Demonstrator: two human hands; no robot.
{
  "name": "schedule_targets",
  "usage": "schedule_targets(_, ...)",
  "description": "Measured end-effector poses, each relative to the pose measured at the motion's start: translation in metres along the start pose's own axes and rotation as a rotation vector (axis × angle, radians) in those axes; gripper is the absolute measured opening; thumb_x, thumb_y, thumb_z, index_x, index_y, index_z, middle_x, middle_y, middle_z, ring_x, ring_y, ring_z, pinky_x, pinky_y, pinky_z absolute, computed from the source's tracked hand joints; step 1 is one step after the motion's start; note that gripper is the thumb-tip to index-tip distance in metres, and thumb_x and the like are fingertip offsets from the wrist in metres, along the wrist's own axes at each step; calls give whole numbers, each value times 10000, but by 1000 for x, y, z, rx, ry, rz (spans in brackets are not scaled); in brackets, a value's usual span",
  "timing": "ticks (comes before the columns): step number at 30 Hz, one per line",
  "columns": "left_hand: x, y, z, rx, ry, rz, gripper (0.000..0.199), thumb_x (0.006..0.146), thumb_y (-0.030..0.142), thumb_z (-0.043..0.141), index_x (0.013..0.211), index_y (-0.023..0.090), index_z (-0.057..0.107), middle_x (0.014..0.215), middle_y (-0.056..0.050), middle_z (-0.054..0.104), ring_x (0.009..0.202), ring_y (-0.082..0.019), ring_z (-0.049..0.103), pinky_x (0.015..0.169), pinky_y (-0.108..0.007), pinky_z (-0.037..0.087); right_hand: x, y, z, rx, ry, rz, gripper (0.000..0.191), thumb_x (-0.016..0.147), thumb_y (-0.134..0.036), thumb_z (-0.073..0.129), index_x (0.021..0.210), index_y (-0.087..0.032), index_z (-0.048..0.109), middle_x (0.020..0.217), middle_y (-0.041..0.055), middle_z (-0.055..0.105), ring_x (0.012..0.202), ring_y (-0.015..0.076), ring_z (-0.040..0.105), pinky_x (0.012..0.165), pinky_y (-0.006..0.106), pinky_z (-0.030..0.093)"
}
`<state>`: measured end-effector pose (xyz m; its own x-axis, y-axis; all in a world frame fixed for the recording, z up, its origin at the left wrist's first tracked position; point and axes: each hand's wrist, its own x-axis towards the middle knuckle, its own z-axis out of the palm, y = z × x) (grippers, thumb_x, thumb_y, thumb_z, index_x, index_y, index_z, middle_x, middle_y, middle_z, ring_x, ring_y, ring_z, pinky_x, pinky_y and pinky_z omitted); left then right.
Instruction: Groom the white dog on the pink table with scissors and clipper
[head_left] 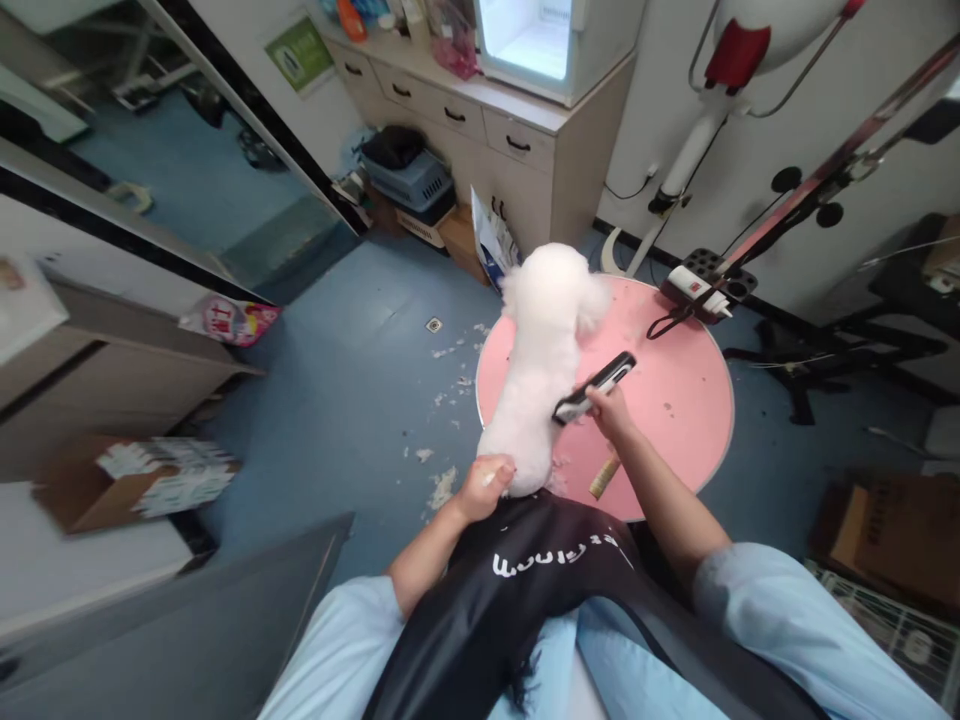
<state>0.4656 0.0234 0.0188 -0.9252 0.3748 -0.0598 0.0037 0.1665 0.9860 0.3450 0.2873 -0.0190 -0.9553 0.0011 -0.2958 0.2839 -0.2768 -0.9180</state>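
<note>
A fluffy white dog (536,350) stands on a round pink grooming table (675,400), its head away from me and its rear close to my black apron (555,590). My left hand (486,485) is closed at the dog's rear end, with a bit of white fur, seemingly the tail, showing in the grip. My right hand (609,408) is wrapped round a black and silver hair clipper (596,388). The clipper's head touches the right side of the dog's body. A comb (604,477) with a yellowish surface lies on the table below my right forearm.
Tufts of cut fur (442,488) litter the blue floor left of the table. A holder (709,280) with a white bottle is fixed at the table's back right, near a slanting pole (817,185). Behind stands a drawer cabinet (465,120) with a blue pet carrier (411,180) before it.
</note>
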Motion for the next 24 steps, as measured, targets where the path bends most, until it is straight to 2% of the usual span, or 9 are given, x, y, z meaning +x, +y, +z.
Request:
schedule_targets(3,-3,-4,4,27,-28,-22,733,976,797,315,554,207,417,515,-3,441,548,-126,435,636,-312,434,8,0,-3,12,86,-22,333,643,-469,767,744,-231,558,530,-50,560,412,77,349,398,234,322)
schedule_targets(7,-7,-5,7,29,23,-42,733,978,790,327,544,206,416,504,-6,447,544,-122,442,637,-308,442,-24,15,-2,-76,-129,63,355,609,-420,799,843,-215,628,761,28,730,554,137,550,470,245,394)
schedule_targets(9,-9,-4,7,22,66,-45,732,979,781,344,537,204,421,504,-9,453,545,-122,455,641,-309,441,-42,22,-5,-79,-193,77,389,608,-433,812,883,-221,637,820,39,746,614,157,583,514,258,421)
schedule_targets(11,-10,-3,8,13,94,-51,739,971,788,357,528,201,421,503,-10,456,540,-119,456,641,-309,438,-45,22,-10,-32,-155,70,390,623,-483,791,864,-233,614,795,26,727,568,137,525,515,264,405)
schedule_targets(13,-9,0,10,-3,108,-58,749,959,803,372,518,200,417,498,-9,451,534,-115,449,641,-308,434,-36,17,-14,10,-64,50,381,643,-525,749,833,-244,577,750,4,693,511,113,435,499,265,378)
schedule_targets(15,-8,3,13,-20,109,-65,756,945,819,384,512,199,417,496,-10,446,531,-114,444,642,-309,432,-26,11,-13,-17,-34,40,364,636,-501,746,827,-246,568,737,-6,677,513,114,427,500,265,376)
schedule_targets(17,-7,5,17,-27,102,-81,762,932,837,386,515,200,419,499,-16,446,537,-117,445,646,-313,436,-26,10,-10,-79,-102,53,355,607,-433,776,838,-239,590,766,3,695,584,142,517,529,266,404)
schedule_targets(21,-15,2,20,-35,95,-134,773,910,869,370,522,201,411,518,-23,448,569,-127,448,669,-317,453,-58,22,-13,-158,-267,125,330,611,-387,806,842,-226,635,856,39,750,734,193,635,589,275,450)
schedule_targets(24,-19,-12,11,-83,101,-178,781,844,917,428,581,184,489,593,-37,520,622,-140,494,728,-325,491,-68,26,-27,-185,-215,173,330,623,-431,798,823,-217,647,802,47,745,625,170,594,523,267,407)
